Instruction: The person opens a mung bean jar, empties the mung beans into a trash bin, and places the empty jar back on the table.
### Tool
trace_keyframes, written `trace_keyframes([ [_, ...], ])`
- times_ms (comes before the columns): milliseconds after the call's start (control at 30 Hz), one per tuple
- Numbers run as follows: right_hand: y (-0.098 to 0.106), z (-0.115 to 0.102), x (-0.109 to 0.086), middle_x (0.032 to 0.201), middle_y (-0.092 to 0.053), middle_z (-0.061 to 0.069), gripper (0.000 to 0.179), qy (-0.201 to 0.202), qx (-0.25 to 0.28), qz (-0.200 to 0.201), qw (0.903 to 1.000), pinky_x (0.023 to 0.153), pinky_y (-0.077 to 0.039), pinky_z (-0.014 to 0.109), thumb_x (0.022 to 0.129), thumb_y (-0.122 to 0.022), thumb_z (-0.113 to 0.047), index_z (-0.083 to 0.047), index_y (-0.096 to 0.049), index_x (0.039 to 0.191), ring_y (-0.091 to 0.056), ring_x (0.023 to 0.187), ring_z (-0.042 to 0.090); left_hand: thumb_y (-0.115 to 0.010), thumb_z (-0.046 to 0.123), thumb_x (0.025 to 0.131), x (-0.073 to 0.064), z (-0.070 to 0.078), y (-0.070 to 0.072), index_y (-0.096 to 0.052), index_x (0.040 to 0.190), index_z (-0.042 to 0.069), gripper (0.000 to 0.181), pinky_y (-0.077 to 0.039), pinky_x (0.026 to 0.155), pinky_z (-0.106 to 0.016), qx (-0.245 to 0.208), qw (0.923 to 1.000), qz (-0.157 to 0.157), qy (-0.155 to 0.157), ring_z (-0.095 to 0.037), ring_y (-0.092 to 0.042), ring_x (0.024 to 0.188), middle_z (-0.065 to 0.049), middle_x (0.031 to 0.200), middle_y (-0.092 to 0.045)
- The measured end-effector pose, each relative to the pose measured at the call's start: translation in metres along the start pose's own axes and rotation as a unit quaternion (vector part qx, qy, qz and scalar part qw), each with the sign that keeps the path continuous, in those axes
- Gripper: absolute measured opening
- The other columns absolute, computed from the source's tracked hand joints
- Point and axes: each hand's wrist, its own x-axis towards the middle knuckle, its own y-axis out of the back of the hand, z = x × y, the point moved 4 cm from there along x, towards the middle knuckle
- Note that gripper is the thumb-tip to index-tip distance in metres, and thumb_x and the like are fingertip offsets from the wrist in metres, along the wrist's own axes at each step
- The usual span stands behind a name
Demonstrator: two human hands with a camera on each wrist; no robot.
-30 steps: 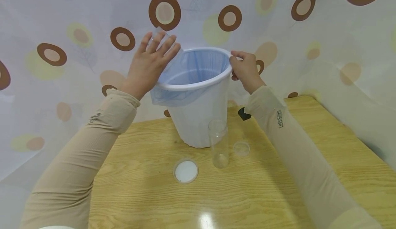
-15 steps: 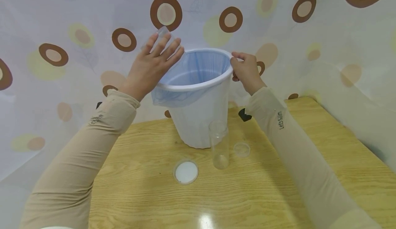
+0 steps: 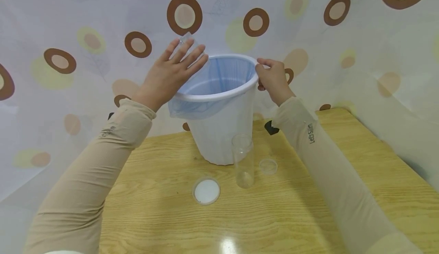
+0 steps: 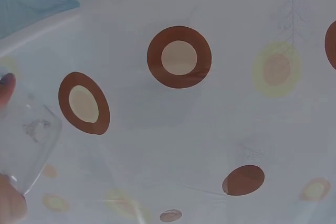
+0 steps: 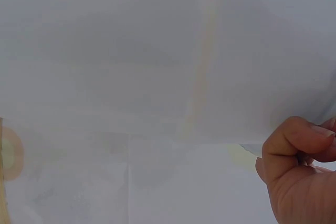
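Observation:
My left hand (image 3: 176, 67) is raised at the left rim of a white bin (image 3: 212, 136), gripping a clear jar (image 4: 31, 135). In the head view the jar is mostly hidden behind the spread fingers, with one corner (image 3: 187, 37) showing above them. The left wrist view has fingertips on both sides of it. My right hand (image 3: 272, 77) pinches the bin's right rim between thumb and curled fingers. The bin leans slightly, and a thin blue liner (image 3: 195, 107) is folded over its rim.
On the wooden table (image 3: 157, 216), a second clear jar (image 3: 244, 170) stands upright in front of the bin. Beside it lie a clear lid (image 3: 268, 166) and a round white-centred lid (image 3: 206, 191). A black piece (image 3: 271, 127) sits behind. Patterned sheeting (image 3: 103, 10) hangs close behind.
My left hand has shifted a little to the right over the bin's rim, turning with the jar in it. The right hand keeps its grip on the rim.

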Motion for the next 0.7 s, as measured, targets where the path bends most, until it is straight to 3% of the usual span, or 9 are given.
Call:
trace_keyframes([
  [100,0.000,0.000,0.000,0.079,-0.057,0.004,0.046,0.000,-0.002,-0.001,1.0000,0.055,-0.049,0.019,0.098,-0.046,-0.022,-0.009,-0.047,0.142,-0.048,0.056,0.011,-0.060,-0.008,0.084,-0.001,0.000,-0.001,-0.031,0.149,0.014,0.075,-0.008,0.116,-0.043,0.008,1.0000,0.001,0.005,-0.028,-0.019,0.144,-0.006,0.156,-0.027],
  [333,0.001,-0.001,0.002,0.085,-0.056,0.006,0.046,-0.006,-0.006,-0.002,1.0000,0.055,-0.049,0.018,0.099,-0.045,-0.023,-0.011,-0.046,0.143,-0.048,0.057,0.010,-0.057,-0.008,0.085,-0.001,-0.007,0.004,-0.031,0.148,0.015,0.073,-0.012,0.116,-0.042,0.045,0.9975,0.036,0.039,-0.027,-0.021,0.142,-0.005,0.154,-0.029],
  [467,0.001,-0.002,0.001,0.086,-0.056,0.005,0.047,-0.006,-0.007,-0.004,1.0000,0.055,-0.049,0.018,0.099,-0.045,-0.023,-0.011,-0.045,0.144,-0.047,0.056,0.010,-0.048,-0.006,0.090,0.001,-0.016,0.009,-0.033,0.147,0.015,0.063,-0.017,0.114,-0.043,0.024,0.9905,0.091,0.100,-0.028,-0.025,0.140,-0.004,0.153,-0.032],
  [533,0.001,-0.002,0.001,0.083,-0.056,0.005,0.047,-0.004,-0.004,-0.005,1.0000,0.055,-0.049,0.018,0.098,-0.045,-0.022,-0.010,-0.045,0.143,-0.047,0.056,0.010,-0.043,-0.007,0.092,0.002,-0.019,0.010,-0.035,0.147,0.016,0.060,-0.018,0.114,-0.043,-0.007,0.9875,0.110,0.113,-0.028,-0.027,0.139,-0.004,0.152,-0.034],
  [600,0.001,-0.001,0.001,0.081,-0.055,0.005,0.047,-0.003,-0.003,-0.006,1.0000,0.055,-0.049,0.018,0.098,-0.045,-0.022,-0.010,-0.046,0.143,-0.046,0.055,0.010,-0.042,-0.009,0.092,0.003,-0.016,0.008,-0.036,0.147,0.015,0.060,-0.016,0.115,-0.043,-0.031,0.9903,0.102,0.090,-0.028,-0.026,0.140,-0.005,0.152,-0.034],
  [700,0.001,-0.001,0.002,0.080,-0.055,0.004,0.047,-0.001,-0.004,-0.003,1.0000,0.055,-0.049,0.018,0.098,-0.045,-0.022,-0.010,-0.046,0.143,-0.046,0.056,0.009,-0.044,-0.011,0.091,0.005,-0.007,0.004,-0.034,0.148,0.015,0.063,-0.011,0.116,-0.043,-0.047,0.9968,0.057,0.032,-0.028,-0.023,0.142,-0.005,0.153,-0.033],
])
